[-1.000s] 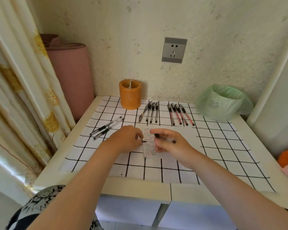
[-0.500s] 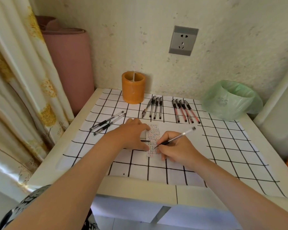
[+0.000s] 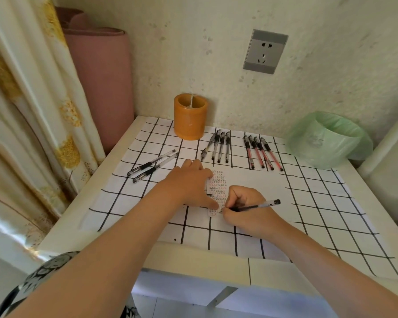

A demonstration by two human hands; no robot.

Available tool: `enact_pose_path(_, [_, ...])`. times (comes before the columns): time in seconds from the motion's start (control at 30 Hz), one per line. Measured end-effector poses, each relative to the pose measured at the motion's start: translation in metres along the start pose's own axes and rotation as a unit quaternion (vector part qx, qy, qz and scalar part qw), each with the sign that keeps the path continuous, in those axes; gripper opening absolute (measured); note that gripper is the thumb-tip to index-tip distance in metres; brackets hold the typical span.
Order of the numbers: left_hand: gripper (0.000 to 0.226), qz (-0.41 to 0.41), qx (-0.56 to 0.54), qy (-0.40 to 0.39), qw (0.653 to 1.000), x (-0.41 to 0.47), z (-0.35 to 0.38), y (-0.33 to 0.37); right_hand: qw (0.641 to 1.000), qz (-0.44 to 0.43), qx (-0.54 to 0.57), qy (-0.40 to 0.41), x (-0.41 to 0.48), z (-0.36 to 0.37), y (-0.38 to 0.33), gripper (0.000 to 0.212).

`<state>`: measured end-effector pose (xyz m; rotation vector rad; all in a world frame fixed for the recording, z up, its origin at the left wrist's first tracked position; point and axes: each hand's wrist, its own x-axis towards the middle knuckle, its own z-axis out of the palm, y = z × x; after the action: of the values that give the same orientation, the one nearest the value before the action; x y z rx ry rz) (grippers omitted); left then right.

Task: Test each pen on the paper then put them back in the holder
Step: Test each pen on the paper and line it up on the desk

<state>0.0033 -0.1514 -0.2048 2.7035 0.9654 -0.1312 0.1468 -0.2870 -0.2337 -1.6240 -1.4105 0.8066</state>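
A narrow paper strip (image 3: 218, 188) covered in small black and red marks lies on the checked sheet (image 3: 308, 203). My left hand (image 3: 189, 184) presses flat on the strip's left edge. My right hand (image 3: 246, 210) grips a black pen (image 3: 257, 205), its tip down at the strip's lower end. The orange holder (image 3: 190, 117) stands at the back by the wall. To its right lie several black pens (image 3: 218, 145) and several red pens (image 3: 261, 152) in rows. Two more black pens (image 3: 153, 166) lie at the left.
A bin lined with a green bag (image 3: 326, 140) stands at the back right of the table. A pink rolled mat (image 3: 101, 76) and a curtain (image 3: 21, 111) fill the left side. A wall socket (image 3: 265, 51) sits above the pens. The table's front edge (image 3: 193, 258) is near me.
My right hand turned the pen from lying across my fingers into a writing grip and brought its tip down to the strip's lower end. My left hand stayed on the strip.
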Motion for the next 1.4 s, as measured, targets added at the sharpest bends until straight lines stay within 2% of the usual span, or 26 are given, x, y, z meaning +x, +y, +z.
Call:
enact_pose_path(0.77, [0.096, -0.015, -0.006, -0.014, 1.0, 0.0008, -0.0015, 0.0026, 0.999, -0.021, -0.04, -0.001, 0.0005, 0.0042, 0.0045, 0.014])
enact_pose_path(1.4, [0.097, -0.015, 0.0, -0.016, 1.0, 0.0015, -0.001, 0.0027, 0.999, -0.024, -0.026, 0.005, 0.0, 0.0057, 0.005, 0.015])
